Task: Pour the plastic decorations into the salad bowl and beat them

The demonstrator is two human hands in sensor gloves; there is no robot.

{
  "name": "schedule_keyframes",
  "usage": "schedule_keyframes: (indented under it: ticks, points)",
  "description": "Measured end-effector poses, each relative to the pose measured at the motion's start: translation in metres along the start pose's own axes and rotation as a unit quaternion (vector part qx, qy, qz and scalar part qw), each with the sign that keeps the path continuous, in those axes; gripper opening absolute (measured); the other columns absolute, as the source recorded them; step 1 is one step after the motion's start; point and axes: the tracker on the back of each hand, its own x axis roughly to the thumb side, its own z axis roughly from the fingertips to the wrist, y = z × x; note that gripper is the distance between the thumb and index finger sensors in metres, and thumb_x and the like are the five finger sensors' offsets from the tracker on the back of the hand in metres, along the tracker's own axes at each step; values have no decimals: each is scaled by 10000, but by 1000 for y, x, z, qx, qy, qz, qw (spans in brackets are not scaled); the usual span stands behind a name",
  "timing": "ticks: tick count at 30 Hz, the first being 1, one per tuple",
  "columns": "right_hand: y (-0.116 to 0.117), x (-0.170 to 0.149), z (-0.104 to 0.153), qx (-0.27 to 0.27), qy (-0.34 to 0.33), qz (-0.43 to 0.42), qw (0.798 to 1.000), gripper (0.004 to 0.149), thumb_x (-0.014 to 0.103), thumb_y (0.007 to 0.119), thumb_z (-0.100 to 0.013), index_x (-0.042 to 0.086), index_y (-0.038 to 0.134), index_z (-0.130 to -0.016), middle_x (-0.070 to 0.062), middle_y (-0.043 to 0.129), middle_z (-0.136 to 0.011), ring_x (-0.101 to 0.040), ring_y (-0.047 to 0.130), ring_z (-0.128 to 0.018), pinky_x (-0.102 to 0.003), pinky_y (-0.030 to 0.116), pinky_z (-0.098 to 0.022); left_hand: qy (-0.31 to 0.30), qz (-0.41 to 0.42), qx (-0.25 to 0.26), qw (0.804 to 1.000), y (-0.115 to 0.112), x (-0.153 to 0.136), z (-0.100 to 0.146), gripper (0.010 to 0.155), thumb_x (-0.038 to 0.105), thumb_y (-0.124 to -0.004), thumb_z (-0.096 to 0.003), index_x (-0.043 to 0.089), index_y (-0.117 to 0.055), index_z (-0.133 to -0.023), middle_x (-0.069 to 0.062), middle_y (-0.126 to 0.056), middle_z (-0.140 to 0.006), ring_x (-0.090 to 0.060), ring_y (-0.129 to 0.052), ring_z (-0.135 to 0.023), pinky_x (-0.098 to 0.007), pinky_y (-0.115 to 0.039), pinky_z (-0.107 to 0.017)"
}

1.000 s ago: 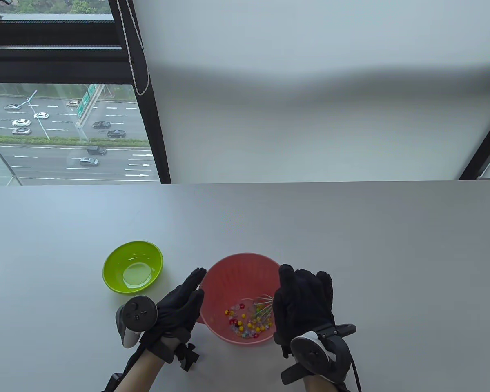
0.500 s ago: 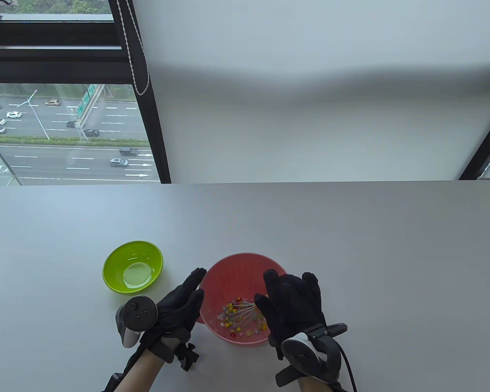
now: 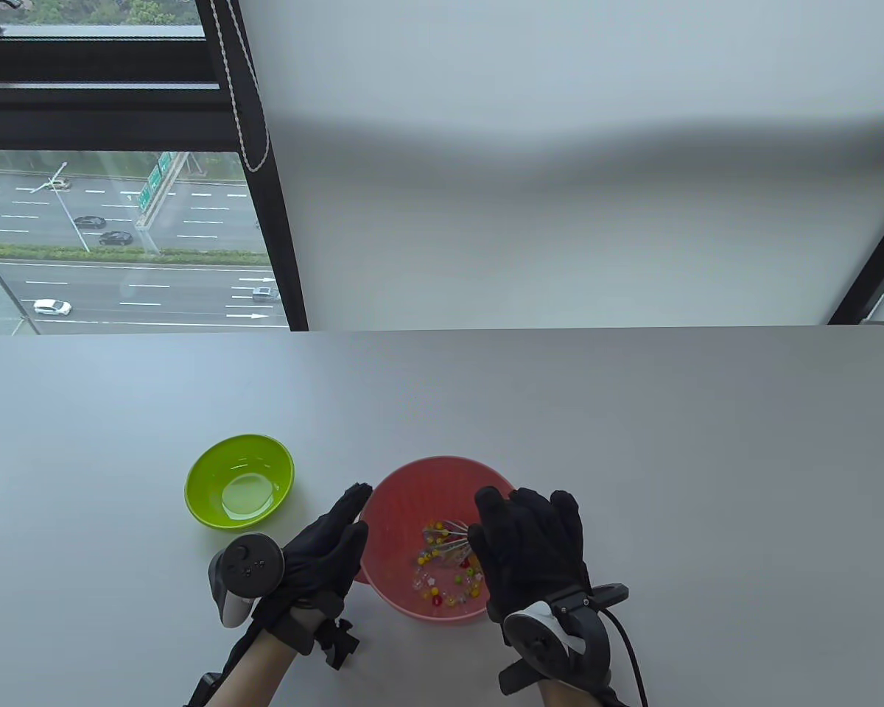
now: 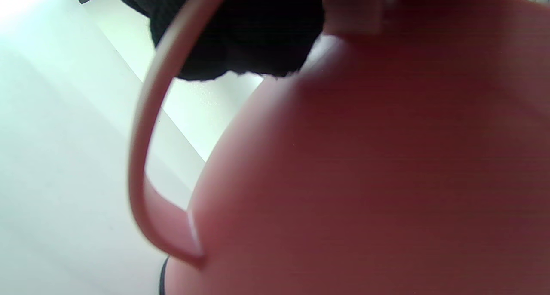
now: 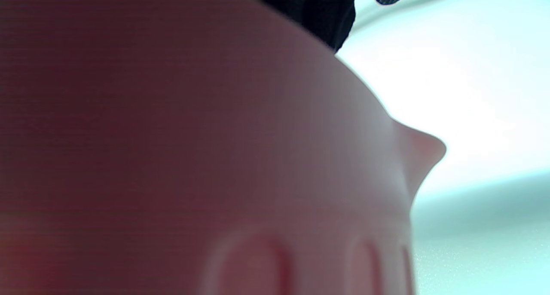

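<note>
The pink salad bowl (image 3: 421,473) stands near the table's front edge, with coloured plastic decorations (image 3: 446,585) scattered on its bottom. My left hand (image 3: 337,532) lies with straight fingers flat against the bowl's left wall. My right hand (image 3: 528,546) hovers over the bowl's right side and grips a wire whisk (image 3: 449,542), whose head sits among the decorations; its handle is hidden under the glove. Both wrist views are filled by the blurred bowl wall (image 4: 365,179) (image 5: 172,136), with dark glove fingers (image 4: 240,37) at the top.
A green bowl (image 3: 214,471), holding nothing that I can see, stands to the left of the pink bowl, just beyond my left hand. The grey table (image 3: 633,442) stretches wide behind and to the right. A window and a wall lie past the far edge.
My right hand has shifted left over the bowl, sweeping the whisk head from the right side towards the middle. The decorations have been scattered about. The left hand has stayed put.
</note>
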Motion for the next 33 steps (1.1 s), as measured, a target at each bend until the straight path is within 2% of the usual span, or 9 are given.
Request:
schedule_keyframes:
  ticks: [15, 22, 27, 33]
  points:
    - [-13, -10, -3, -26, 27, -15, 999, 520, 522, 574, -626, 359, 436, -1100, 138, 820, -763, -215, 743, -853, -527, 416, -789, 0, 0, 0, 1000, 0, 0, 0, 699, 674, -537, -557, 241, -559, -1105, 21, -927, -517, -313, -904, -605, -586, -546, -747]
    - [-3, -7, -4, 21, 39, -54, 998, 536, 578, 613, -609, 323, 540, -1076, 120, 894, -655, -201, 830, -755, -525, 459, -779, 0, 0, 0, 1000, 0, 0, 0, 697, 674, -538, -556, 243, -562, -1104, 21, -928, -516, -312, -905, -604, -586, -547, -746]
    - [0, 0, -4, 29, 20, -40, 999, 564, 595, 672, -589, 362, 517, -1078, 131, 881, -743, -192, 799, -836, -526, 451, -787, 1, 0, 1, 1000, 0, 0, 0, 699, 675, -537, -556, 242, -560, -1105, 21, -927, -516, -312, -905, -604, -586, -547, -746]
    - [-1, 3, -3, 22, 10, -18, 1000, 552, 544, 667, -605, 359, 482, -1091, 138, 833, -875, -207, 752, -905, -534, 437, -789, 1, 0, 1, 1000, 0, 0, 0, 699, 675, -537, -556, 241, -561, -1105, 21, -927, -517, -312, -904, -605, -587, -546, -746]
